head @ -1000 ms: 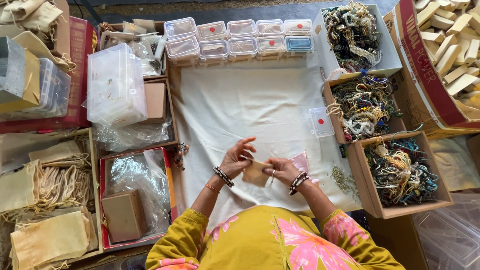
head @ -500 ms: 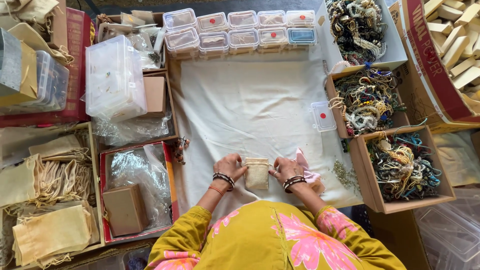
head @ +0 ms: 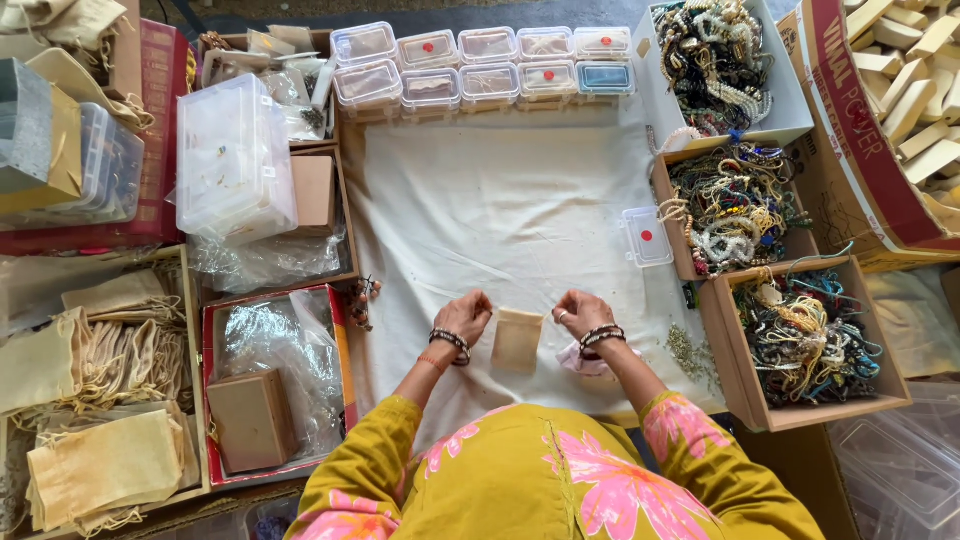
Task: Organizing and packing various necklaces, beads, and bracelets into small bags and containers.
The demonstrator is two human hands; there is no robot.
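A small beige cloth pouch (head: 517, 340) lies on the white cloth (head: 500, 200) just in front of me. My left hand (head: 465, 318) is beside its upper left corner and my right hand (head: 582, 310) beside its upper right corner. Both have their fingers curled in, pinching what looks like the pouch's drawstring, too thin to see clearly. Beaded bracelets are on both wrists. A crumpled pink item (head: 578, 362) lies under my right wrist.
Small clear lidded boxes (head: 470, 70) line the cloth's far edge, with one more (head: 645, 236) at the right. Cardboard boxes of beaded bracelets (head: 735, 205) (head: 805, 335) stand at the right. Stacked beige pouches (head: 100, 400), a clear plastic case (head: 232, 160) and a red tray (head: 270, 385) are on the left.
My hands brought the pouch down toward me onto the cloth, then moved apart from its sides to either side of its top.
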